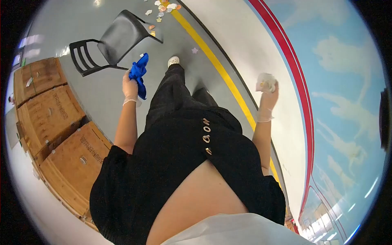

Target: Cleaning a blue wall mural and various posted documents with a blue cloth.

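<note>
From where I stand, the person's left hand is out ahead of the body, closed round a bunched blue cloth. The cloth sits at the fingers, one part sticking up past them and another hanging below, with a small white tag near its top. A see-through glove seems to cover that hand, its edge showing at the wrist. Well apart on the other side, the right hand is raised in front of the white lower wall, its fingers curled about a crumpled whitish bundle. It is too blurred for me to say what the bundle is made of; a clear glove edge shows at this wrist too.

Around them, at far left, a row of brown wooden crates runs along beside the person. Next comes a black chair, just beyond the blue cloth and near the forward shoe, crowding the left side of the way ahead; I can't tell whether it stands upright. Past it, pale and gold scraps litter the grey floor, and a pale star-shaped piece lies nearer the shoe. A yellow line crosses the floor, then a wall with a red stripe and a blue-and-white mural.
</note>
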Demonstrator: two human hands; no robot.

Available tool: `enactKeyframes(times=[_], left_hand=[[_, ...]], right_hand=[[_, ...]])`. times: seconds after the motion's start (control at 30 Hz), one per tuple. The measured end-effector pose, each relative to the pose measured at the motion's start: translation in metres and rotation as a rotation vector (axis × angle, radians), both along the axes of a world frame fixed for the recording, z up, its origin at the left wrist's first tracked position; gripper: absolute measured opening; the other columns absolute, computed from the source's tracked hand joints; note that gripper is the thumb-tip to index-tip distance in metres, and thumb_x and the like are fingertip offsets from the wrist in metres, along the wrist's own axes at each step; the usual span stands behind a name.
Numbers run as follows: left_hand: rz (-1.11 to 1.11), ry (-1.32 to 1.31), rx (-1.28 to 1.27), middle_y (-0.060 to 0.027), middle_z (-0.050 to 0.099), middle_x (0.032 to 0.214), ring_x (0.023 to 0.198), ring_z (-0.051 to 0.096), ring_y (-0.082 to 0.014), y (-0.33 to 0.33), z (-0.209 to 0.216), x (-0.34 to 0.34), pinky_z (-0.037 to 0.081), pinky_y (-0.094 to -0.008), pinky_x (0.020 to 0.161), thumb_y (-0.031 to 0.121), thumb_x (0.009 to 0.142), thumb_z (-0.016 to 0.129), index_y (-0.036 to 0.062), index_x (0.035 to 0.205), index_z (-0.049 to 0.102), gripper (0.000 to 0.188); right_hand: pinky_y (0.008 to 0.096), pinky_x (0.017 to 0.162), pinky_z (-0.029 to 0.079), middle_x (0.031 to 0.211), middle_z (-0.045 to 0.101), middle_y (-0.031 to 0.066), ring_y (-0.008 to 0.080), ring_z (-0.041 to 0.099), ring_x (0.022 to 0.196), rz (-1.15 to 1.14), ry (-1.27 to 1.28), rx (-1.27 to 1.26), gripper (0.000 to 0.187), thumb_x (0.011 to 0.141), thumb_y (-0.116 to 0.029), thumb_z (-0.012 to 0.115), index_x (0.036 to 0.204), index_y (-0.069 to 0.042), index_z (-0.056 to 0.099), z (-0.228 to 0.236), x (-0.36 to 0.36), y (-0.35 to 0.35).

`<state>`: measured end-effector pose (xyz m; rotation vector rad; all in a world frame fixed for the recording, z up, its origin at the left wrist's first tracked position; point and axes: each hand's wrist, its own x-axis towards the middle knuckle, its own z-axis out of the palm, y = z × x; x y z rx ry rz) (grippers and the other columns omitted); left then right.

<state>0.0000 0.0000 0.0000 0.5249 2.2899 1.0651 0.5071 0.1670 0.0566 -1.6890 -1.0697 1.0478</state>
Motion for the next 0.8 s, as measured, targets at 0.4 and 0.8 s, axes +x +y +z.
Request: enactKeyframes(times=[0.4, 0.8], left_hand=[[0.219, -0.184, 0.069, -0.0096, 0.068, 0.086, 0.073, 0.064, -0.0200, 0.026, -0.066, -0.182, 0.052, -0.0314, 0.068, -0.008, 0.080, 0.038, -0.0003, 0.126, 0.063, 0.053], [0.180, -0.252, -0.246, -0.0167, 0.072, 0.109, 0.092, 0.070, -0.0256, 0.058, -0.093, -0.303, 0.054, -0.0347, 0.081, -0.004, 0.080, 0.040, 0.0001, 0.134, 0.058, 0.057]], right_hand=[[0.0266, 0.061, 0.048, 0.092, 0.066, 0.0125, 0.0162, 0.061, 0.072, -0.083, -0.135, 0.984, 0.010, 0.096, 0.003, 0.052, 0.098, 0.006, 0.061, 0.169, -0.189, 0.226], [0.0422, 0.077, 0.040, 0.077, 0.055, 0.0145, 0.0273, 0.047, 0.083, -0.452, -0.921, 0.930, 0.021, 0.091, -0.016, 0.050, 0.078, 0.001, 0.053, 0.156, -0.210, 0.272]])
